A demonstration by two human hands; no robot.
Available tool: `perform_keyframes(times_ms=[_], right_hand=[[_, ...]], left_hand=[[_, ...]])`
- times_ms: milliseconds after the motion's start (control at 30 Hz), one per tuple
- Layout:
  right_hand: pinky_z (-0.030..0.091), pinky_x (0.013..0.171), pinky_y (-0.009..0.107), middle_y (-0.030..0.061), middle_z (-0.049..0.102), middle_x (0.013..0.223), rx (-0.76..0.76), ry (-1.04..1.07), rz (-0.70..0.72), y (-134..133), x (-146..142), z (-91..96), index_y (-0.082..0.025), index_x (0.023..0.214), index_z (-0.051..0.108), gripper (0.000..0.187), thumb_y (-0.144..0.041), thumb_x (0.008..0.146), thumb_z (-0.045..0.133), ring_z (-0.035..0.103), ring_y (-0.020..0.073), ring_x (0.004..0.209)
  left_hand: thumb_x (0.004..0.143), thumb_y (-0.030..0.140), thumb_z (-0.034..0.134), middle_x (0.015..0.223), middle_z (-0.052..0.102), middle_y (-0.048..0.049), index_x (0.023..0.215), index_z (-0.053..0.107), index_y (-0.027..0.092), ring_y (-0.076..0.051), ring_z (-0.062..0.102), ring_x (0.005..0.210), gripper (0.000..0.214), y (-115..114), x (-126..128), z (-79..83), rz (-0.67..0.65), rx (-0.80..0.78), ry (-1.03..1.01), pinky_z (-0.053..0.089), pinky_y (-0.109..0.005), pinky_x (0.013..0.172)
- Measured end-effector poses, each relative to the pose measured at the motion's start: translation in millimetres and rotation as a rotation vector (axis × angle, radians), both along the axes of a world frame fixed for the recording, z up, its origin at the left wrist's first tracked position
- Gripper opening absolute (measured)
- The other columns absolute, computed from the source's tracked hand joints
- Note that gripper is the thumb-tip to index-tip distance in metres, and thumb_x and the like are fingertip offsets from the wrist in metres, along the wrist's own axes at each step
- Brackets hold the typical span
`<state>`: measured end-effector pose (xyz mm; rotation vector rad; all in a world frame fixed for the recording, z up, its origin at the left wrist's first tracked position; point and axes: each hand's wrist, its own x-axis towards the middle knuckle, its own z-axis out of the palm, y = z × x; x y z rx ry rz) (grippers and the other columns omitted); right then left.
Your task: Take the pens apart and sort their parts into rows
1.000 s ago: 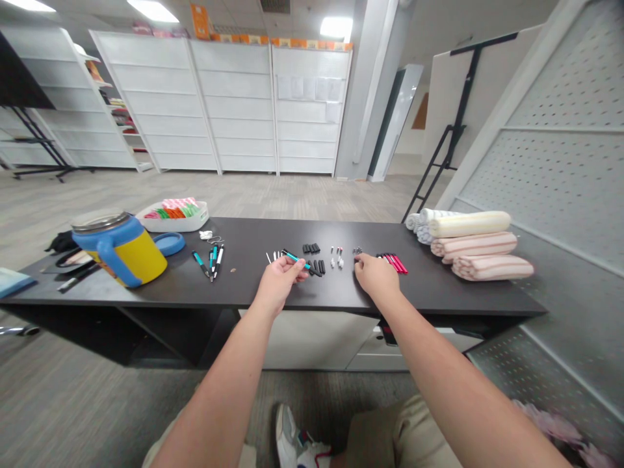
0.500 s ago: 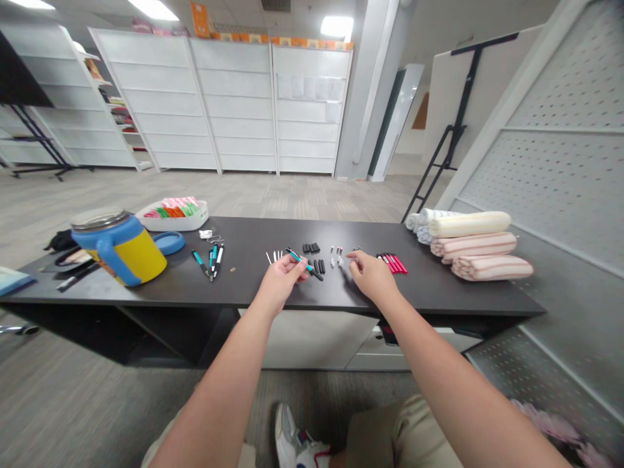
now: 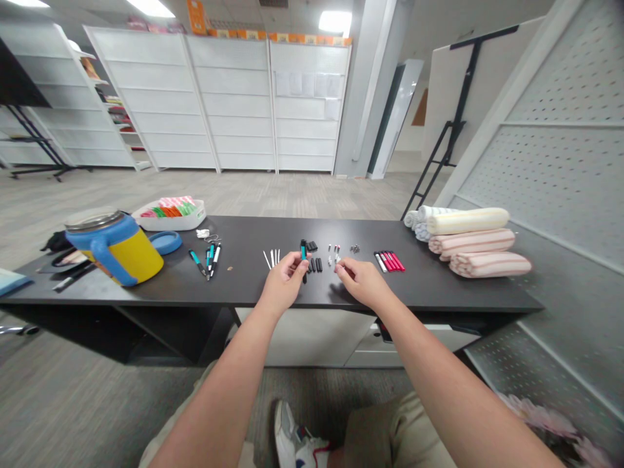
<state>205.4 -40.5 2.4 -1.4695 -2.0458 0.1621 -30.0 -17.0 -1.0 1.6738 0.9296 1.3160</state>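
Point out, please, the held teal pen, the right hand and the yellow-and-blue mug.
Teal pen (image 3: 303,250), head view: its barrel.
Right hand (image 3: 361,279), head view: its back.
Mug (image 3: 141,252), head view: its yellow side.

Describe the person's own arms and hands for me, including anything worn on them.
The left arm and right arm are bare as far as they show: no sleeve, watch or bracelet. The left hand and right hand are ungloved; no markings can be made out.

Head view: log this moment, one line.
left hand: holds teal pen; right hand: near white pieces, grip contents unclear; red tubes: on table
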Motion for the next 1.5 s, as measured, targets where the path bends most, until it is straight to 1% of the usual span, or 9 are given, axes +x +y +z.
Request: perform_keyframes(times_ms=[100, 233, 400, 567, 733, 900, 1100, 1233, 1500], right_hand=[[0.038, 0.069, 0.027, 0.0024, 0.071, 0.08, -0.034, 0.043, 0.067, -5.6, -11.9, 3.5, -0.022, 0.094, 0.07, 0.033, -0.04, 0.104, 0.044, 0.063, 0.0176, 0.073], [0.04, 0.07, 0.026, 0.0025, 0.073, 0.086, -0.062, 0.127, 0.174, -9.4, -31.1, 3.1, -0.022, 0.099, 0.071, 0.037, -0.042, 0.106, 0.04, 0.064, 0.017, 0.077], [0.039, 0.07, 0.025, 0.0013, 0.072, 0.082, -0.083, 0.155, 0.201, -5.6, -36.0, -1.3, -0.021, 0.096, 0.072, 0.037, -0.041, 0.106, 0.043, 0.063, 0.016, 0.076], [0.04, 0.07, 0.025, 0.0002, 0.071, 0.08, -0.12, 0.212, 0.22, -0.5, -31.0, -2.3, -0.021, 0.091, 0.073, 0.035, -0.04, 0.104, 0.047, 0.061, 0.015, 0.075], [0.038, 0.064, 0.024, -0.0019, 0.066, 0.072, -0.197, 0.282, 0.239, 2.3, -31.3, -4.1, -0.02, 0.095, 0.073, 0.036, -0.046, 0.102, 0.05, 0.057, 0.014, 0.067], [0.04, 0.064, 0.023, -0.0013, 0.067, 0.071, -0.213, 0.282, 0.271, 3.2, -30.0, -4.5, -0.02, 0.086, 0.072, 0.034, -0.044, 0.101, 0.052, 0.059, 0.0139, 0.067], [0.039, 0.064, 0.023, -0.0013, 0.067, 0.069, -0.191, 0.28, 0.24, 1.7, -29.4, -0.6, -0.02, 0.079, 0.069, 0.038, -0.045, 0.101, 0.052, 0.057, 0.0133, 0.066], [0.039, 0.064, 0.023, -0.001, 0.069, 0.071, -0.178, 0.29, 0.227, 1.9, -29.5, 0.2, -0.02, 0.082, 0.072, 0.036, -0.044, 0.1, 0.053, 0.058, 0.0131, 0.066], [0.042, 0.065, 0.024, 0.0002, 0.076, 0.078, -0.168, 0.31, 0.192, 2.5, -28.4, -1.7, -0.022, 0.092, 0.079, 0.034, -0.047, 0.098, 0.056, 0.063, 0.0142, 0.067]], left_hand=[[0.085, 0.052, 0.074, 0.092, 0.074, -0.0053, 0.109, 0.071, 0.018, -0.017, 0.068, 0.081, 0.041, 6.6, 2.9, -1.2, -0.027, -0.148, -0.223, 0.053, -0.028, 0.079], [0.081, 0.049, 0.081, 0.095, 0.077, -0.0081, 0.108, 0.069, 0.015, -0.015, 0.07, 0.075, 0.045, 8.9, 2.3, -2.1, -0.079, -0.245, -0.307, 0.056, -0.031, 0.083], [0.081, 0.045, 0.082, 0.101, 0.078, -0.0111, 0.106, 0.069, 0.014, -0.016, 0.073, 0.08, 0.042, 4.8, 0.4, -5.2, -0.164, -0.285, -0.329, 0.057, -0.033, 0.087], [0.08, 0.042, 0.084, 0.104, 0.078, -0.011, 0.113, 0.07, 0.015, -0.014, 0.071, 0.079, 0.044, 6.5, -1.6, -6.7, -0.158, -0.316, -0.367, 0.056, -0.03, 0.083], [0.074, 0.04, 0.088, 0.093, 0.078, -0.0089, 0.097, 0.075, 0.014, -0.017, 0.071, 0.082, 0.037, 7.0, -2.6, -5.3, -0.205, -0.316, -0.304, 0.056, -0.031, 0.084], [0.074, 0.041, 0.088, 0.081, 0.076, -0.006, 0.092, 0.077, 0.016, -0.017, 0.069, 0.076, 0.033, 6.3, -2.8, -4.4, -0.251, -0.33, -0.204, 0.056, -0.03, 0.077], [0.073, 0.044, 0.088, 0.08, 0.077, -0.0084, 0.09, 0.076, 0.014, -0.018, 0.072, 0.073, 0.037, 4.4, -0.7, -1.8, -0.193, -0.358, -0.196, 0.059, -0.031, 0.074], [0.071, 0.045, 0.09, 0.08, 0.077, -0.0095, 0.09, 0.075, 0.013, -0.02, 0.073, 0.073, 0.04, 3.5, 0.8, -2.9, -0.121, -0.365, -0.251, 0.06, -0.033, 0.074], [0.07, 0.044, 0.091, 0.077, 0.077, -0.0099, 0.091, 0.077, 0.012, -0.02, 0.074, 0.072, 0.042, 2.0, 0.3, -2.8, -0.089, -0.352, -0.279, 0.061, -0.034, 0.074]])
